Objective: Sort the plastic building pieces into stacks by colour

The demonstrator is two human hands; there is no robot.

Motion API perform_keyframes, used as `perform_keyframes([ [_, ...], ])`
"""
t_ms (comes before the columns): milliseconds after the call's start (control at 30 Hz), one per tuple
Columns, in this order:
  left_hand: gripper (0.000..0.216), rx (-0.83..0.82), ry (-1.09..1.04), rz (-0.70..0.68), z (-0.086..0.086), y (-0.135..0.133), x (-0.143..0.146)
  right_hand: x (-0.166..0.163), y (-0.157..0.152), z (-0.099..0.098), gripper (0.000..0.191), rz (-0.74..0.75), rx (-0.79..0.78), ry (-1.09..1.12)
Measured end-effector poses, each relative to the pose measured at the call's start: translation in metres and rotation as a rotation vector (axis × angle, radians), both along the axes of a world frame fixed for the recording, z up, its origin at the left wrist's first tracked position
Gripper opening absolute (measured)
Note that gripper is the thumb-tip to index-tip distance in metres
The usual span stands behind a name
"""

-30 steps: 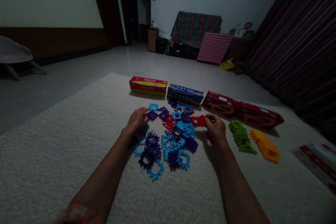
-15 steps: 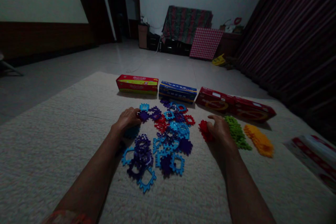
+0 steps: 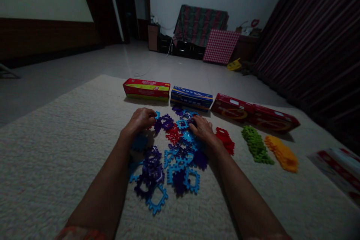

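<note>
My left hand (image 3: pixel 141 120) is at the pile's left edge with fingers curled in. At its fingertips shows the tip of a light blue toothed plastic building piece (image 3: pixel 157 114); what the fingers grip is hidden. My right hand (image 3: pixel 203 129) reaches over the pile's right side, thumb and fingers bent down among the pieces. Its hold is also hidden. Between and below the hands lie loose purple pieces (image 3: pixel 153 172), light blue frames (image 3: pixel 192 180) and red pieces (image 3: pixel 173 134). A red stack (image 3: pixel 225 140) rests right of my right hand.
Green pieces (image 3: pixel 256 145) and orange pieces (image 3: pixel 282 153) lie stacked at the right. Behind the pile stand a red-yellow box (image 3: pixel 146 90), a blue box (image 3: pixel 191 98) and dark red boxes (image 3: pixel 233 107). A pale carpet (image 3: pixel 70 138) lies under everything.
My right hand has left the red stack and moved left onto the pile. My left hand has shifted slightly up and right, now covering part of the light blue piece.
</note>
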State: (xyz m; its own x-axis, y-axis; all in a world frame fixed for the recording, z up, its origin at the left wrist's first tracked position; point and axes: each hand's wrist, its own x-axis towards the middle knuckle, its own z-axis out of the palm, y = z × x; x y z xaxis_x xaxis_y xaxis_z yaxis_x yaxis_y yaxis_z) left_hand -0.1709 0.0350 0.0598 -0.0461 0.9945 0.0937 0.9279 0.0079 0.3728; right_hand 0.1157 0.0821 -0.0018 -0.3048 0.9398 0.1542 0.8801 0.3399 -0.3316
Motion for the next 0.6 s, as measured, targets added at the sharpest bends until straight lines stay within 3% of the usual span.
perform_keyframes([
  [333,0.038,0.012,-0.010,-0.054,0.008,-0.007,0.012,-0.016,-0.020,0.010,0.027,0.144,-0.001,0.094],
  [467,0.046,0.091,-0.077,-0.076,0.006,-0.005,0.012,-0.007,0.004,0.014,0.027,-0.045,0.092,0.131],
  [600,0.046,0.160,-0.163,-0.082,-0.007,0.002,0.016,0.000,0.031,0.011,0.035,-0.228,-0.003,-0.007],
])
